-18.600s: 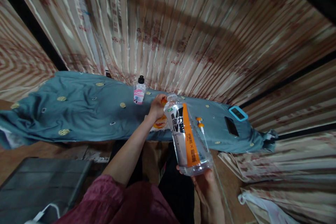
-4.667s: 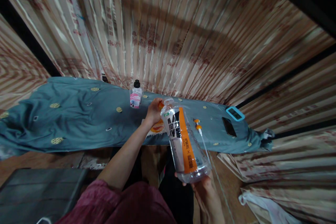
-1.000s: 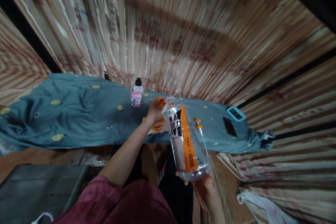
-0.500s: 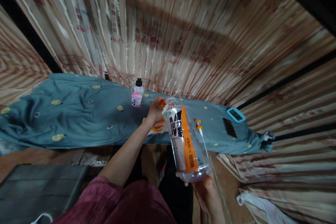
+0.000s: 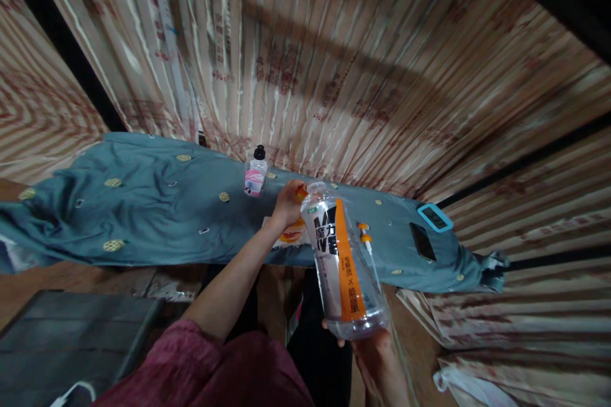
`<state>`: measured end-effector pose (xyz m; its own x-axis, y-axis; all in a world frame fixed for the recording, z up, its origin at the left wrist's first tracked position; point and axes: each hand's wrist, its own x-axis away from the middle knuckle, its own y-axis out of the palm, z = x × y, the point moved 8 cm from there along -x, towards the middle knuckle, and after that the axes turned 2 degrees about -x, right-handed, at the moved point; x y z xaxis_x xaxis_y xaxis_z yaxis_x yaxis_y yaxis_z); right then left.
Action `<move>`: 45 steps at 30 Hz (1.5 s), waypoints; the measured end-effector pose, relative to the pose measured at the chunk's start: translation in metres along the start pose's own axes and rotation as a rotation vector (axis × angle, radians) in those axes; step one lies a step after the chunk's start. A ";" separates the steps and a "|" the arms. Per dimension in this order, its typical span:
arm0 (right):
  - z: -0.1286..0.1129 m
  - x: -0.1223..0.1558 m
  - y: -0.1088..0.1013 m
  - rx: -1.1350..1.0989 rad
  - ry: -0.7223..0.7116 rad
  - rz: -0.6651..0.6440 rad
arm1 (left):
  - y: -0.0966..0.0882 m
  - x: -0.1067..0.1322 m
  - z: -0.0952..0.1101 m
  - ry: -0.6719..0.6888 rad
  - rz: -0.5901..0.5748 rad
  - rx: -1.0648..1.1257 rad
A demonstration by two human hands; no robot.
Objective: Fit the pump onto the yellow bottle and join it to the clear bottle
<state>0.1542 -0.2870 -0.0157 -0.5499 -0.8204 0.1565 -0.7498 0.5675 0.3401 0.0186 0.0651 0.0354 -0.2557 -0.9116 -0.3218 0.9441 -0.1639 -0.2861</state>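
The large bottle is transparent; its label is silver with an orange stripe and black characters. From my station I read the cloth as teal with yellow motifs, the display unit as light-blue-rimmed, the curtain as beige with reddish print.

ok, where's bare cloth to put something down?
Widest: left stretch of the teal cloth, left of the pink-labelled bottle, wrinkled toward its far left. Smaller: between the orange-and-white cable end and the phone. Crowded: the middle, with left hand, clear bottle and orange-and-white item; also around phone and blue-rimmed device.
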 end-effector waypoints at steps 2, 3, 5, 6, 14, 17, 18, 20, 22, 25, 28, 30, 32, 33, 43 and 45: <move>-0.004 0.002 0.002 0.003 -0.003 -0.001 | 0.000 0.000 0.001 -0.012 -0.003 -0.011; -0.007 0.003 0.003 -0.004 -0.004 0.002 | 0.000 0.000 0.002 -0.020 0.002 -0.016; -0.011 0.004 0.004 -0.018 0.010 0.007 | -0.001 0.001 0.003 -0.030 0.015 -0.019; -0.012 0.004 0.005 -0.025 0.026 0.005 | -0.001 0.001 0.004 -0.032 0.022 -0.017; -0.016 0.002 0.003 -0.010 0.086 0.006 | -0.002 0.001 0.009 0.008 0.031 0.004; -0.015 0.001 0.000 -0.030 0.106 0.008 | -0.002 0.001 0.008 0.004 0.035 0.010; -0.015 0.001 -0.001 -0.036 0.111 0.007 | -0.003 0.001 0.008 -0.001 0.036 0.011; -0.015 0.000 -0.003 -0.033 0.124 0.001 | -0.002 0.001 0.007 -0.003 0.034 0.014; -0.015 -0.001 -0.003 -0.013 0.128 -0.017 | -0.001 0.001 0.007 -0.002 0.022 0.020; -0.017 -0.001 -0.001 0.031 0.101 -0.043 | -0.001 0.001 0.007 -0.011 0.015 0.021; -0.017 0.001 0.003 0.058 0.070 -0.052 | -0.002 0.001 0.007 -0.013 0.018 0.007; -0.015 0.002 0.004 0.072 0.062 -0.047 | -0.002 0.002 0.008 -0.009 0.016 -0.003; -0.015 0.002 0.002 0.083 0.054 -0.034 | -0.002 0.003 0.009 -0.015 0.010 -0.011; -0.015 0.002 0.001 0.086 0.051 -0.029 | -0.002 0.003 0.009 -0.020 0.007 -0.015; -0.013 -0.003 -0.011 0.079 0.066 -0.030 | -0.001 0.001 0.008 0.000 0.027 -0.030; -0.011 -0.002 -0.012 0.056 0.078 -0.021 | -0.001 0.001 0.007 -0.009 0.019 -0.032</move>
<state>0.1682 -0.2926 -0.0094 -0.5048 -0.8341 0.2222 -0.7817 0.5509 0.2924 0.0191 0.0619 0.0416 -0.2356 -0.9177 -0.3199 0.9417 -0.1342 -0.3085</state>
